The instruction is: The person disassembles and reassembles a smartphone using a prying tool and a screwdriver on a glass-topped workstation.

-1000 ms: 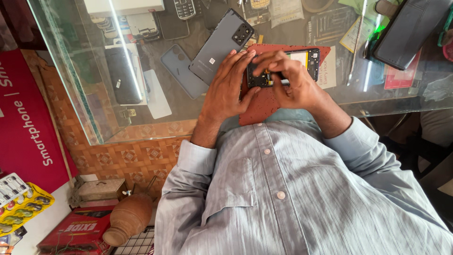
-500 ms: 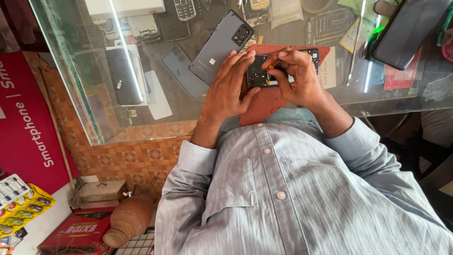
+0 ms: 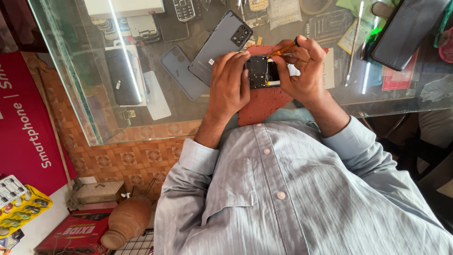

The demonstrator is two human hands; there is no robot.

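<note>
An opened smartphone (image 3: 262,72) with its dark inner board exposed lies on a red mat (image 3: 264,103) on the glass counter. My left hand (image 3: 229,80) presses on the phone's left side and steadies it. My right hand (image 3: 302,66) grips a small screwdriver (image 3: 283,49) with an orange shaft, its tip down at the phone's upper edge. A grey back cover (image 3: 218,45) with a camera cutout lies just left of my left hand.
A blue-grey phone back (image 3: 178,71), a keypad phone (image 3: 184,8) and a white box (image 3: 123,6) lie on the glass counter (image 3: 155,123). A black wallet case (image 3: 403,30) sits top right. Below left stand a clay pot (image 3: 126,221) and a red box (image 3: 71,233).
My right hand rose slightly and tilted the screwdriver at the phone's top edge. My left hand stayed on the phone.
</note>
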